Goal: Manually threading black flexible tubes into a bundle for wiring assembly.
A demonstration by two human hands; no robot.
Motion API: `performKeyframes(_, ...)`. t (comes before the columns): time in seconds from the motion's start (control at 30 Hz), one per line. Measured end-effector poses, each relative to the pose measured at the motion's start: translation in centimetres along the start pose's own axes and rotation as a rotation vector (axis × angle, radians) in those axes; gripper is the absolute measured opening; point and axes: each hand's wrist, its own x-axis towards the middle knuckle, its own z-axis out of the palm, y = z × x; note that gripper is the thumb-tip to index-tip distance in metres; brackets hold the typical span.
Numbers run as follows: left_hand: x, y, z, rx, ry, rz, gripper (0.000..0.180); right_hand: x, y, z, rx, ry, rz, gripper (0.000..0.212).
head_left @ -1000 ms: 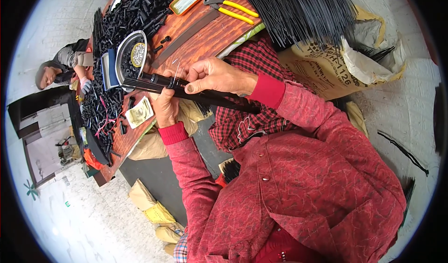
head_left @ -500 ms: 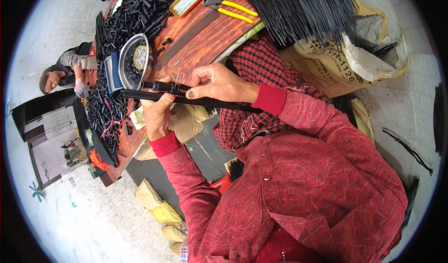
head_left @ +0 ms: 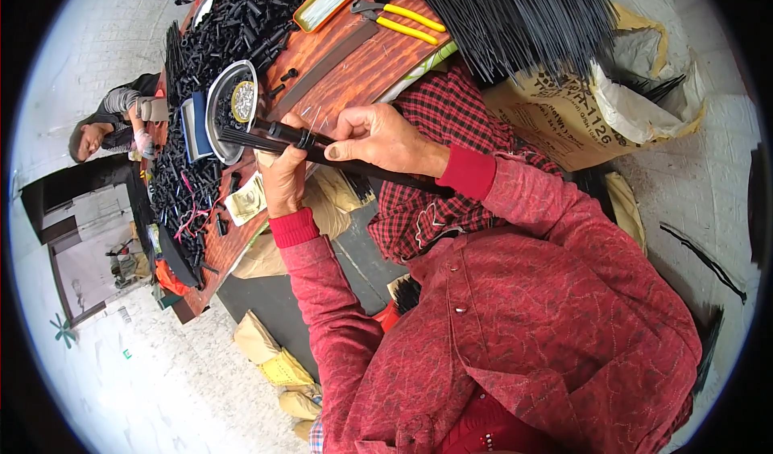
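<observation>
My left hand [head_left: 283, 182] is closed around a bundle of thin black rods [head_left: 251, 139] and a thicker black tube [head_left: 287, 132] with a ring-like collar. The rods run slantwise beneath my right hand toward my lap. Close beside the collar, my right hand [head_left: 385, 140] is closed, thumb against bent forefinger; what lies in the pinch is too small to make out. A steel bowl [head_left: 216, 124] stands just beyond my left hand, with black pieces and a round yellow-rimmed tin [head_left: 243, 100] of small silvery bits in it.
Black tube pieces [head_left: 233, 27] heap over the wooden table [head_left: 346, 72]. Yellow-handled pliers [head_left: 407, 23], a dark flat strip [head_left: 326, 68] and an orange-rimmed tray [head_left: 328, 2] lie there. Long black rods [head_left: 523, 19] rest on a paper sack [head_left: 564, 116]. A co-worker [head_left: 121, 120] sits across the table.
My left hand has shifted a little right and up, and the rod bundle now slants more steeply. My right hand stays near the collar, still pinched.
</observation>
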Motion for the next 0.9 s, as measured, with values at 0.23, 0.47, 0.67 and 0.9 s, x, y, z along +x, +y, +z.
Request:
performKeyframes(0.23,0.3,1.1,0.8,0.146,0.064,-0.034,0.046,0.1,0.0,-0.5,0.031,0.029,-0.015,0.013)
performKeyframes(0.47,0.1,2.4,2.9,0.314,0.123,-0.082,0.033,0.4,0.0,-0.5,0.038,0.093,-0.007,0.011)
performKeyframes(0.67,-0.9,3.7,6.4,0.475,0.241,-0.025,0.026,0.4,-0.2,-0.1,-0.029,0.16,-0.021,0.01)
performKeyframes(0.9,-1.4,4.8,7.1,0.551,0.249,-0.114,0.027,0.2,-0.1,1.1,-0.248,0.286,-0.059,0.013)
